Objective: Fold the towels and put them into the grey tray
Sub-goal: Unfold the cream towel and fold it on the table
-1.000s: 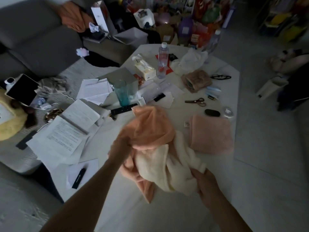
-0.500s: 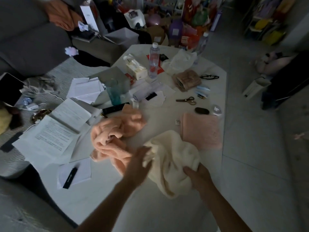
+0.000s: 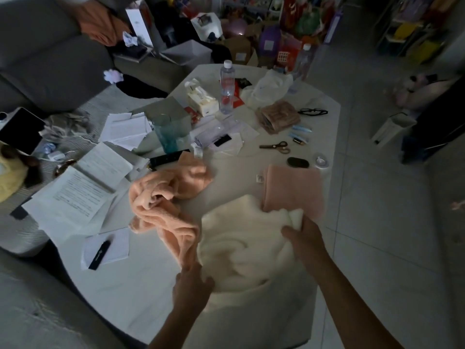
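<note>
Crowding the white table (image 3: 141, 293) (dim room): papers (image 3: 83, 195), scissors (image 3: 275, 146), towels (image 3: 166, 197).

Single head-worn wide-angle view, looking forward and down across a cluttered white table (image 3: 251, 177). Close above both forearms at the near edge; sofa (image 3: 50, 59) far left.

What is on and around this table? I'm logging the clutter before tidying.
cream towel: 1, cream, near table edge, held
peach towel: 1, crumpled, left of cream towel
pink towel: 1, folded flat, right side
water bottle: 1, clear, far end
tissue box: 1, white, beside bottle
glass: 1, teal, centre
scissors: 1, right of centre
glasses: 1, black, far right
papers: several, white, left edge
sofa: 1, grey, far left
left hand: grip on cream towel's near edge
right hand: grip on its far corner
</note>
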